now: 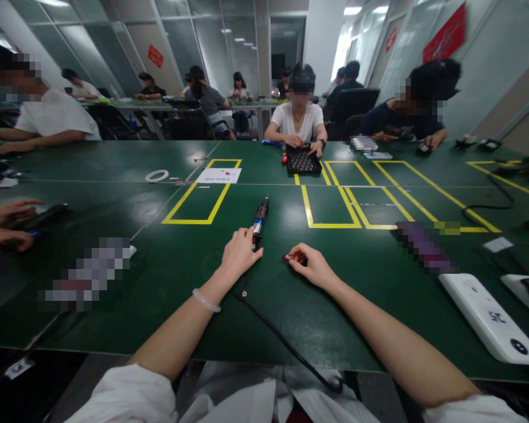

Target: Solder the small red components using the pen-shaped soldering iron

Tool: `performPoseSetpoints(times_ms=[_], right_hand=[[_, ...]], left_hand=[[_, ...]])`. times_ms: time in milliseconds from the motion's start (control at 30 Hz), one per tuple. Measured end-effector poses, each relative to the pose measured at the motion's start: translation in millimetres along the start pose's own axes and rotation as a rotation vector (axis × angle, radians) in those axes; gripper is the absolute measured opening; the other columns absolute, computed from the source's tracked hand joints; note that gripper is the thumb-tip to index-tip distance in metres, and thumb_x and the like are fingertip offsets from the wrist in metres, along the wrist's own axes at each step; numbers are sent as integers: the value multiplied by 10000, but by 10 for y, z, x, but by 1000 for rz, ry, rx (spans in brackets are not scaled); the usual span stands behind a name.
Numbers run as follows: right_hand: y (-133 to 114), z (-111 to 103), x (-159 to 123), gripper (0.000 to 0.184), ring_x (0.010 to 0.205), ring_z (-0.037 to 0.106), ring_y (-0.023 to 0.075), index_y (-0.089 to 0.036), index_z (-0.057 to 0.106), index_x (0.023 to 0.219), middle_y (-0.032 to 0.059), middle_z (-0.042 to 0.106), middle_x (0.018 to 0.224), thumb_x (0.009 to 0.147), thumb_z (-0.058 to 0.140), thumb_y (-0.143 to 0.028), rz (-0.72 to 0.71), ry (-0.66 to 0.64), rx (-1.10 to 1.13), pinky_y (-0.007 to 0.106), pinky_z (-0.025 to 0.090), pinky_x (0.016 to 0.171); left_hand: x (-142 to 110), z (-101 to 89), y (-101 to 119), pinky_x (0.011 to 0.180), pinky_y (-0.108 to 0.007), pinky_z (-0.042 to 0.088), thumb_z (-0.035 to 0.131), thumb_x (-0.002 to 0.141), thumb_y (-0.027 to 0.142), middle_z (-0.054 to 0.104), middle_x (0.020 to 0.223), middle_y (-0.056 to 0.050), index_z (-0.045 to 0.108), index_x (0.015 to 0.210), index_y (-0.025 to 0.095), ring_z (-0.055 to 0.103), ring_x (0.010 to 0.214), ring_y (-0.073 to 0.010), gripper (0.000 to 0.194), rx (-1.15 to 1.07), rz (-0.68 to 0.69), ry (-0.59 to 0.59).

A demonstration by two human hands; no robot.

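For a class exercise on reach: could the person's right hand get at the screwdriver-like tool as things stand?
Probably yes: nothing visible blocks the right hand from the screwdriver-like tool, though that hand holds a small red item and the left hand is at the tool's near end.

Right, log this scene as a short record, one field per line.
Left hand: left hand on the rear of an electric screwdriver
Screwdriver tip: pointing away from the wearer
Right hand: right hand pinching a small red-and-black part, too small to identify
Surface: green table with yellow tape outlines
Left outline: white paper sheet across its lines
Opposite: person in white shirt, hands at black tray
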State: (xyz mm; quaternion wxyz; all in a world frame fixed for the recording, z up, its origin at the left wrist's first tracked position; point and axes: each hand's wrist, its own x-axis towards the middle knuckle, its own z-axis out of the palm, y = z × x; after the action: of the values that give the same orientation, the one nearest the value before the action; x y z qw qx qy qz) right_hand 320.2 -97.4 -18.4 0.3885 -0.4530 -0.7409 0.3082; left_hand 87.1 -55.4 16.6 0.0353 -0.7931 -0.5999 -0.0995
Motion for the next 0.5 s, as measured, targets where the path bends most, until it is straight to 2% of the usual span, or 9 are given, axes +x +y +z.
performPoseSetpoints(times_ms=[167, 500], right_hand=[[-28, -17, -4, 71, 698, 561, 131, -181, 584, 892, -5, 589, 775, 822, 584, -190, -11, 19, -6, 244, 433, 648], [-45, 8, -3, 54, 703, 555, 130, -183, 558, 853, -10, 582, 771, 807, 575, -163, -38, -1, -19, 245, 427, 665]], left_hand=[[-114, 13, 273, 858, -331, 471, 602, 816, 424, 515, 1211, -108, 386, 1367, 191, 503, 1089, -250, 636, -62, 116, -15], [-256, 5, 441, 886, -344, 471, 584, 816, 415, 510, 1223, -106, 353, 1398, 193, 496, 1116, -253, 665, -150, 205, -50]])
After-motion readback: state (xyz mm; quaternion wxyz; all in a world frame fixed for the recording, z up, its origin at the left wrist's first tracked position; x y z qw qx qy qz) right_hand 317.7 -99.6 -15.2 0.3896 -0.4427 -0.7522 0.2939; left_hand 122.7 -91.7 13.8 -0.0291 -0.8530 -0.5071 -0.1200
